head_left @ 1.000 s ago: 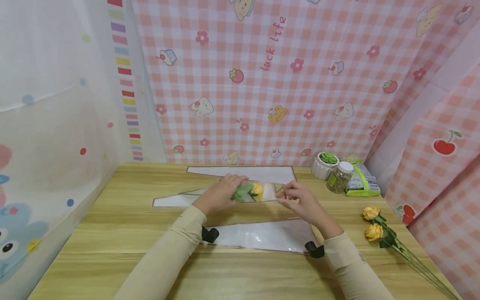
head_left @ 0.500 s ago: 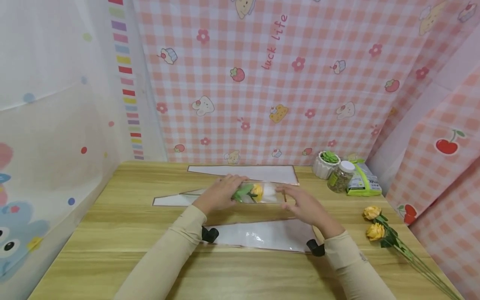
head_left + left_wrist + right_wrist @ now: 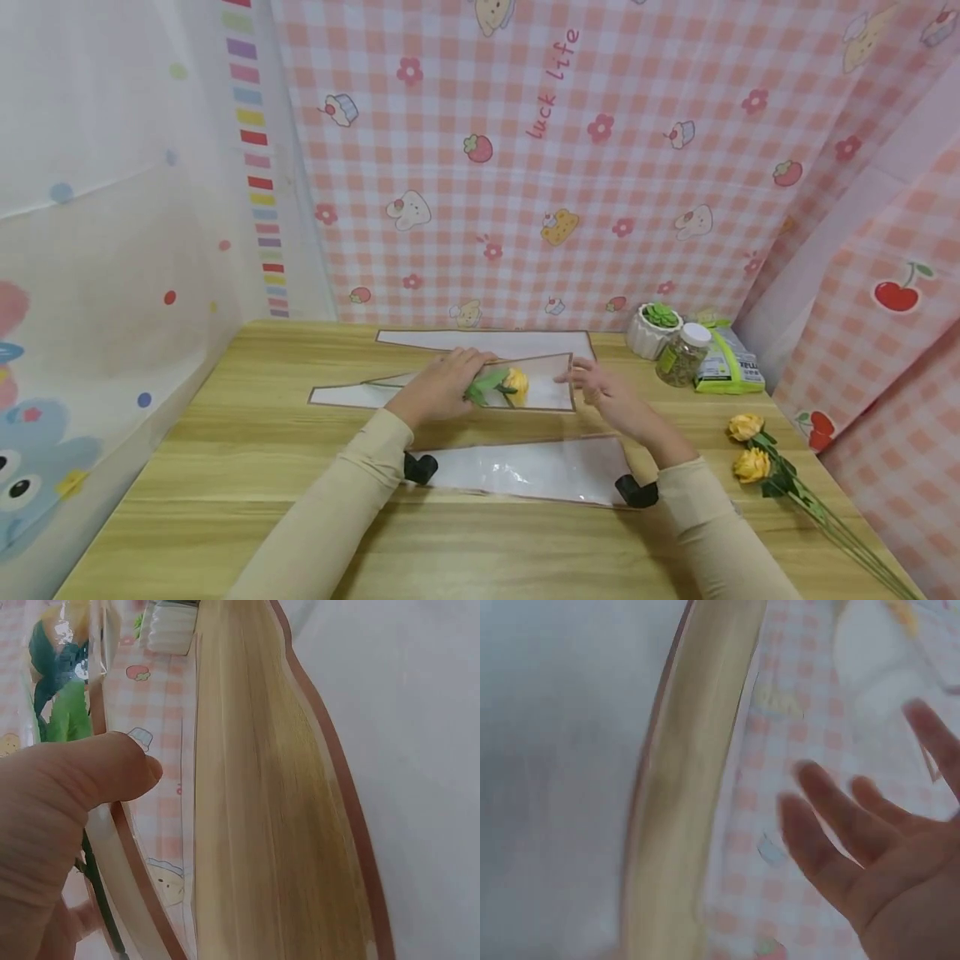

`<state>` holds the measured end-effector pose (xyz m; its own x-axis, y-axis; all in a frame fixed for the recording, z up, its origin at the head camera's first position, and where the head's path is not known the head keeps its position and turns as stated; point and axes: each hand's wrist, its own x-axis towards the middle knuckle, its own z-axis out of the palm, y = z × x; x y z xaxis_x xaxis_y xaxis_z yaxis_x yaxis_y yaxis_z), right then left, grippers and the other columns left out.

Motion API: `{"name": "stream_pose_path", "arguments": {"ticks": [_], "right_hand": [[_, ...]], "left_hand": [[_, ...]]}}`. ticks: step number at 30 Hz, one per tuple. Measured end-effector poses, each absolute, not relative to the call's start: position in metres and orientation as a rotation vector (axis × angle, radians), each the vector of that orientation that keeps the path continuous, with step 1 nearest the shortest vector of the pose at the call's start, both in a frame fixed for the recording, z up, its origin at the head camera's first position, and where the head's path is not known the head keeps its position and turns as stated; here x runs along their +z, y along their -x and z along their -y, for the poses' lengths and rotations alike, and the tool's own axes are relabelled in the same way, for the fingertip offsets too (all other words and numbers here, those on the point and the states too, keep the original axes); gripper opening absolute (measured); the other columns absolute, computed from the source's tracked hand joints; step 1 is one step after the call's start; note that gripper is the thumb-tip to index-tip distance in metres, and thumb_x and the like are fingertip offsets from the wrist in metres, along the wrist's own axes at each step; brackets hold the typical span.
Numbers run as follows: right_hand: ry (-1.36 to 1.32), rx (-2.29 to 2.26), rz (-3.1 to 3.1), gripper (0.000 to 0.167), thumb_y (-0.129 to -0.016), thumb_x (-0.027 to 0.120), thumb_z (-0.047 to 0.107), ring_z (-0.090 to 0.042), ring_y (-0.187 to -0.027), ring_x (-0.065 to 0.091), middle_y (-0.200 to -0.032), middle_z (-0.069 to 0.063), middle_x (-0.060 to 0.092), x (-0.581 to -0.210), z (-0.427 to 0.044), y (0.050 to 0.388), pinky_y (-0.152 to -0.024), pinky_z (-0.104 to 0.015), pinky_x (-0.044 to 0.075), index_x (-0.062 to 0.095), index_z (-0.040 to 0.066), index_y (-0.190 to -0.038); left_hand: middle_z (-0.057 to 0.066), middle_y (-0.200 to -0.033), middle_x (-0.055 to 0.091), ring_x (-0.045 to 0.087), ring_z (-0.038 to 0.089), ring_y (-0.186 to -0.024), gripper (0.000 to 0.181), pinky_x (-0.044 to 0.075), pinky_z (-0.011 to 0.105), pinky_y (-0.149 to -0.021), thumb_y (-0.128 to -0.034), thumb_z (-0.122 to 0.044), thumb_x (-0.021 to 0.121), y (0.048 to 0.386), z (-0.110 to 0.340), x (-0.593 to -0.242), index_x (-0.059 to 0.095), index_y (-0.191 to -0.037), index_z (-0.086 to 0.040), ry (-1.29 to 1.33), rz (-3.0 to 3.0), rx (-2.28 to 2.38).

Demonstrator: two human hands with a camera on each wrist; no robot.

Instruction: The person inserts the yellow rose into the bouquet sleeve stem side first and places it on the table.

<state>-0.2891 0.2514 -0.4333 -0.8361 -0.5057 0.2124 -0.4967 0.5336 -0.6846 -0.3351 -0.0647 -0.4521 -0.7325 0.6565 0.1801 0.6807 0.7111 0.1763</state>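
Left hand pinches a flower sleeve at about mid-length, thumb over the film; its other fingers are mostly hidden in the head view, as is the stretch of stem beneath them. Right hand is free of any grip, fingers spread at the sleeve's wide end — whether they touch it, I cannot tell, and the right wrist view is blurred. Shine on the film breaks up the yellow flower inside, cut by the top edge of the left wrist view.

The sleeve is clear, smooth and tapering, bordered in brown. It sits above the middle of the wood-grain table, its long axis running left to right: narrow end left, bloom and wide end right. A flat sleeve lies nearer the person — its left end hidden behind the left wrist.
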Motion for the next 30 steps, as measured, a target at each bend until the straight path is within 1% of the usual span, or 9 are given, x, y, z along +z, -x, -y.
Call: {"name": "stream_pose_path", "arguments": {"ticks": [3,5,9,13,17,21,23,27,30], "right_hand": [[0.742,-1.327,-2.588,0.041,-0.108,0.048,0.038,-0.048,-0.144,0.032,-0.153,-0.026,0.042,-0.439,-0.245,0.289,-0.105,-0.066,0.040,0.068,0.006,-0.125],[0.659,-1.414,-2.551,0.033,-0.106,0.054,0.029,-0.044,-0.147,0.027,-0.153,-0.024,0.042,-0.441,-0.241,0.290,-0.106,-0.061,0.041,0.070,0.004,-0.118],[0.511,-1.565,-2.600,0.035,-0.107,0.054,0.027,-0.036,-0.138,0.032,-0.145,-0.018,0.035,-0.441,-0.236,0.291,-0.099,-0.047,0.045,0.071,-0.003,-0.111],[0.426,-1.600,-2.685,0.035,-0.107,0.055,0.026,-0.030,-0.125,0.037,-0.131,-0.012,0.033,-0.441,-0.237,0.292,-0.093,-0.041,0.045,0.071,-0.004,-0.110],[0.432,-1.614,-2.642,0.036,-0.107,0.052,0.023,-0.035,-0.128,0.046,-0.142,-0.017,0.046,-0.443,-0.240,0.293,-0.096,-0.050,0.052,0.068,-0.009,-0.111],[0.425,-1.616,-2.604,0.037,-0.108,0.050,0.023,-0.039,-0.137,0.044,-0.149,-0.019,0.050,-0.447,-0.244,0.294,-0.108,-0.059,0.043,0.067,-0.009,-0.116],[0.413,-1.572,-2.640,0.038,-0.108,0.050,0.025,-0.039,-0.138,0.044,-0.149,-0.017,0.052,-0.448,-0.247,0.294,-0.111,-0.060,0.038,0.068,-0.006,-0.119],[0.420,-1.505,-2.672,0.040,-0.108,0.050,0.028,-0.037,-0.143,0.039,-0.151,-0.013,0.051,-0.450,-0.253,0.296,-0.113,-0.059,0.036,0.067,-0.003,-0.126],[0.411,-1.508,-2.629,0.042,-0.108,0.050,0.029,-0.036,-0.148,0.032,-0.154,-0.012,0.048,-0.451,-0.256,0.299,-0.117,-0.059,0.030,0.065,-0.003,-0.130]], "left_hand": [[0.005,-0.142,0.052,0.049,0.021,-0.126,0.081,0.044,0.045,-0.107,-0.0845,-0.015,0.079,0.336,0.064,-0.452,0.038,-0.154,-0.014,1.112,2.799,-0.350],[0.005,-0.143,0.052,0.048,0.021,-0.128,0.081,0.045,0.047,-0.107,-0.0850,-0.018,0.079,0.337,0.064,-0.453,0.037,-0.155,-0.016,1.100,2.806,-0.330],[0.006,-0.149,0.048,0.045,0.024,-0.135,0.082,0.041,0.055,-0.109,-0.0883,-0.023,0.077,0.339,0.068,-0.456,0.034,-0.158,-0.016,1.042,2.823,-0.297],[0.007,-0.156,0.043,0.039,0.025,-0.143,0.083,0.033,0.062,-0.114,-0.0917,-0.028,0.075,0.342,0.074,-0.459,0.029,-0.160,-0.016,0.964,2.882,-0.275],[0.009,-0.157,0.042,0.038,0.027,-0.145,0.084,0.031,0.064,-0.114,-0.0913,-0.030,0.076,0.345,0.080,-0.461,0.030,-0.159,-0.014,0.916,2.940,-0.268],[0.008,-0.154,0.046,0.041,0.028,-0.143,0.079,0.031,0.066,-0.113,-0.0897,-0.028,0.079,0.346,0.087,-0.462,0.038,-0.156,-0.015,0.891,2.968,-0.310],[0.006,-0.153,0.048,0.043,0.028,-0.142,0.076,0.030,0.067,-0.113,-0.0888,-0.027,0.080,0.346,0.091,-0.462,0.042,-0.154,-0.017,0.883,2.969,-0.358],[0.004,-0.155,0.047,0.043,0.027,-0.142,0.074,0.027,0.070,-0.113,-0.0884,-0.029,0.081,0.345,0.099,-0.462,0.045,-0.152,-0.019,0.886,2.969,-0.406],[0.005,-0.153,0.049,0.044,0.028,-0.142,0.071,0.029,0.069,-0.113,-0.0880,-0.030,0.081,0.344,0.104,-0.461,0.049,-0.150,-0.018,0.906,2.957,-0.402]]}}
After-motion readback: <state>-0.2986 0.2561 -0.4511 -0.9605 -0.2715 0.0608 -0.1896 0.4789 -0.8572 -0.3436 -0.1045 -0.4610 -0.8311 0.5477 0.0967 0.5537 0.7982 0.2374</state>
